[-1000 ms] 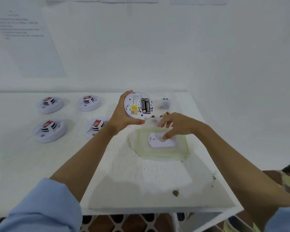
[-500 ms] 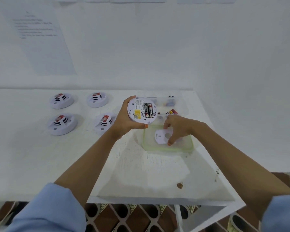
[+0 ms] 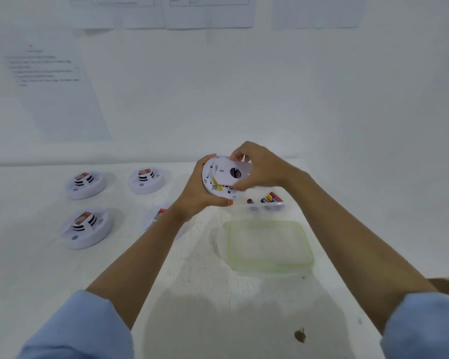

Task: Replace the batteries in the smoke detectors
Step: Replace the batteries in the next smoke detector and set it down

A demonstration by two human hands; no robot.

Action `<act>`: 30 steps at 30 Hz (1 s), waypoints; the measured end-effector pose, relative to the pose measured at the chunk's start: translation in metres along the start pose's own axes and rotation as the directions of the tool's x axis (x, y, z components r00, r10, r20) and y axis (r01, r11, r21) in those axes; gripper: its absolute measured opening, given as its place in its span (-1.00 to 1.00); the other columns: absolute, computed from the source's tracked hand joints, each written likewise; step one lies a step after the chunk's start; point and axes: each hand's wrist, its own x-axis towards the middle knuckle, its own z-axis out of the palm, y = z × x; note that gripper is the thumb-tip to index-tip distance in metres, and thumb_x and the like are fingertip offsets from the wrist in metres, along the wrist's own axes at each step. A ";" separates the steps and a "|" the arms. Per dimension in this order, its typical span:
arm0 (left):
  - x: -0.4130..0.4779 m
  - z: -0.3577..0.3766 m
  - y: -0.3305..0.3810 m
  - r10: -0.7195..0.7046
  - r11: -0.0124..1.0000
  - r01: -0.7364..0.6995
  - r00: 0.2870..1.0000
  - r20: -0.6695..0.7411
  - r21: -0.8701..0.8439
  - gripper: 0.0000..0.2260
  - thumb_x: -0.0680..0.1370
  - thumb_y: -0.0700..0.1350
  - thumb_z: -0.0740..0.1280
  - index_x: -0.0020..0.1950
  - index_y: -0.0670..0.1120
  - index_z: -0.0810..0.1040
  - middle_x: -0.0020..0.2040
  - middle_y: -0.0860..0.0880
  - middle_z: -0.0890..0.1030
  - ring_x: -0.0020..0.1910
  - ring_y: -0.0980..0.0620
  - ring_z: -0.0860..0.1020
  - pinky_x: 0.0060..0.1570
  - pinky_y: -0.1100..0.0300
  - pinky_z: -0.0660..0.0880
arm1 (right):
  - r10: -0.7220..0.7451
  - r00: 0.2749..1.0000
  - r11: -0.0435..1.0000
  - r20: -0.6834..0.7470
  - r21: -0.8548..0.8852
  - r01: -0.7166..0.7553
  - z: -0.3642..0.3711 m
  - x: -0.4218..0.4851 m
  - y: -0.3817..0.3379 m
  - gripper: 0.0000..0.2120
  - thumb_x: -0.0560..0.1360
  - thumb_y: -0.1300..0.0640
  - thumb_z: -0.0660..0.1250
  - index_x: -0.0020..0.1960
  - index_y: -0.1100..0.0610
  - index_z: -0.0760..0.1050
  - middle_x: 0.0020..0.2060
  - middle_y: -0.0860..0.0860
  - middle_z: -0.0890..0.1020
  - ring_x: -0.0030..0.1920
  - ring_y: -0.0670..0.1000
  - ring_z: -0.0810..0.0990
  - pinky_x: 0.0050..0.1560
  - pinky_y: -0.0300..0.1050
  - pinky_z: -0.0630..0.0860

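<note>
My left hand [image 3: 197, 193] grips a round white smoke detector [image 3: 213, 183] above the table, its back turned toward me. My right hand [image 3: 259, 167] holds a white cover plate [image 3: 235, 173] against that back, fingers curled round its edge. The plate hides most of the battery bay; a dark hole in its middle shows the batteries behind. Three more detectors [image 3: 86, 183] [image 3: 147, 178] [image 3: 87, 226] sit face up on the left of the table, and a fourth [image 3: 157, 216] is partly hidden behind my left forearm.
A clear container with loose batteries [image 3: 266, 202] stands just past my hands. A clear lid with a green rim [image 3: 268, 244] lies flat, nearer me on the right. The white table [image 3: 36, 268] ends close on the right. Paper sheets hang on the wall behind.
My right hand picked the white cover plate out of the green-rimmed lid and brought it up onto the back of the detector. The lid now lies bare.
</note>
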 end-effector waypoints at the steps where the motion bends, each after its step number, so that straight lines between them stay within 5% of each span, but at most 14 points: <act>1: 0.002 0.001 -0.001 0.001 1.000 -0.001 1.000 0.007 0.001 -0.12 0.08 -0.14 0.57 0.33 0.02 0.26 0.26 0.07 0.41 0.22 0.21 0.45 0.05 0.26 0.53 | 0.000 1.000 1.000 0.002 -0.003 0.000 0.003 0.003 0.002 -0.48 0.25 0.17 0.52 0.15 0.12 0.42 0.05 -0.02 0.42 0.03 -0.05 0.39 -0.14 -0.36 0.35; 6: 0.014 0.006 -0.008 -0.014 1.000 0.014 1.000 0.011 -0.028 -0.14 0.13 -0.31 0.54 0.34 -0.02 0.24 0.24 0.10 0.42 0.16 0.29 0.46 0.03 0.30 0.52 | -0.019 1.000 1.000 0.016 -0.007 0.019 0.008 0.009 0.015 -0.44 0.24 0.18 0.53 0.19 0.15 0.41 0.03 -0.02 0.40 0.09 -0.03 0.37 -0.04 -0.29 0.34; 11: 0.023 0.009 -0.010 0.005 1.000 -0.005 1.000 0.008 -0.006 -0.15 0.07 -0.14 0.57 0.28 0.08 0.27 0.22 0.12 0.42 0.14 0.32 0.46 0.08 0.31 0.51 | -0.042 0.999 0.999 0.010 0.014 0.042 0.006 0.015 0.026 -0.44 0.23 0.19 0.53 0.18 0.14 0.42 0.01 -0.04 0.40 0.08 -0.03 0.39 -0.05 -0.36 0.33; 16: 0.032 0.011 -0.011 0.018 1.000 -0.018 1.000 0.010 -0.014 -0.11 0.08 -0.23 0.57 0.32 -0.02 0.23 0.23 0.05 0.41 0.11 0.36 0.45 0.01 0.41 0.46 | -0.082 0.997 0.997 0.005 0.013 0.082 0.003 0.019 0.033 -0.43 0.23 0.19 0.54 0.19 0.14 0.42 0.00 -0.06 0.39 0.08 -0.03 0.39 -0.04 -0.38 0.33; 20: 0.034 0.014 -0.011 0.000 1.000 0.000 1.000 0.011 -0.025 -0.13 0.05 -0.09 0.55 0.29 0.06 0.26 0.22 0.09 0.41 0.15 0.29 0.46 0.03 0.32 0.50 | -0.100 0.995 0.995 0.008 0.012 0.100 0.002 0.023 0.035 -0.42 0.23 0.17 0.54 0.19 0.13 0.43 0.00 -0.07 0.40 0.06 -0.07 0.37 -0.05 -0.38 0.32; 30: 0.037 0.016 -0.013 -0.036 0.997 0.037 0.999 0.009 -0.061 -0.12 0.11 -0.35 0.53 0.34 0.00 0.25 0.25 0.03 0.41 0.19 0.13 0.46 0.01 0.20 0.55 | -0.126 0.990 0.991 0.055 -0.035 0.128 0.000 0.029 0.039 -0.40 0.26 0.14 0.53 0.27 0.12 0.44 -0.02 -0.07 0.35 0.02 -0.08 0.33 -0.09 -0.41 0.28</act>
